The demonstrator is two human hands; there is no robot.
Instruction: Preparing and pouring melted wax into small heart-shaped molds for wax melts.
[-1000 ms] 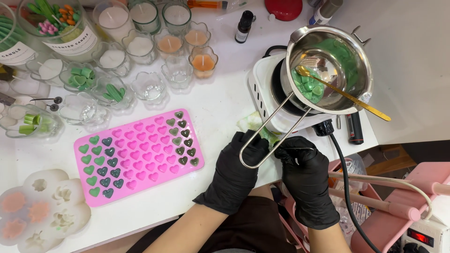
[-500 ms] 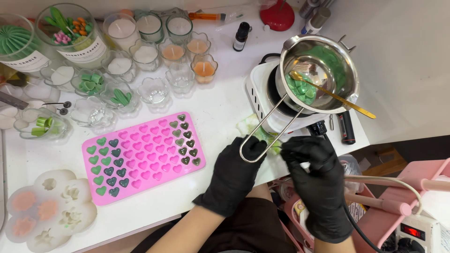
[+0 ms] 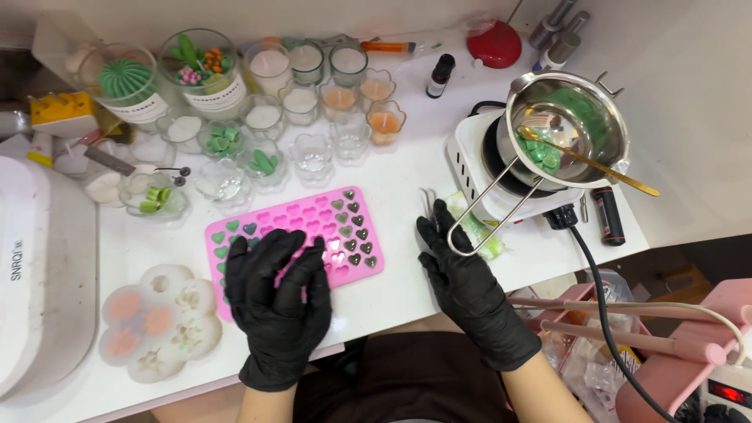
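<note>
Both hands gloved in thin black, matte with a slight sheen. Left hand (image 3: 280,301) lies flat, fingers spread wide, over the near left part of the pink heart mould (image 3: 325,227), holding nothing, seemingly pressing it to the white surface (image 3: 392,168). Right hand (image 3: 468,280) open too, fingers loosely together, resting on the surface just beside the looped wire handle (image 3: 486,215) of the steel melting pot (image 3: 568,129); whether a fingertip touches the wire, cannot tell. The mould sits mid-surface, between the two hands: soft flexible silicone, rows of small heart cavities, some along its left and right ends filled with green and dark wax, most of the middle empty. The pot stands on a small white hotplate (image 3: 470,157), well right of the mould, glossy inside, with pale green wax chunks and a gold spoon (image 3: 595,164) across its rim. Judgement: to steady a floppy mould well, keep the palm flat and pressure even, clear of filled cavities, so that nothing smears. Behind stand clear flower-shaped glass cups (image 3: 313,153), some with white, orange or green wax. Near left, a frosted flower-shaped mould (image 3: 160,321).
</note>
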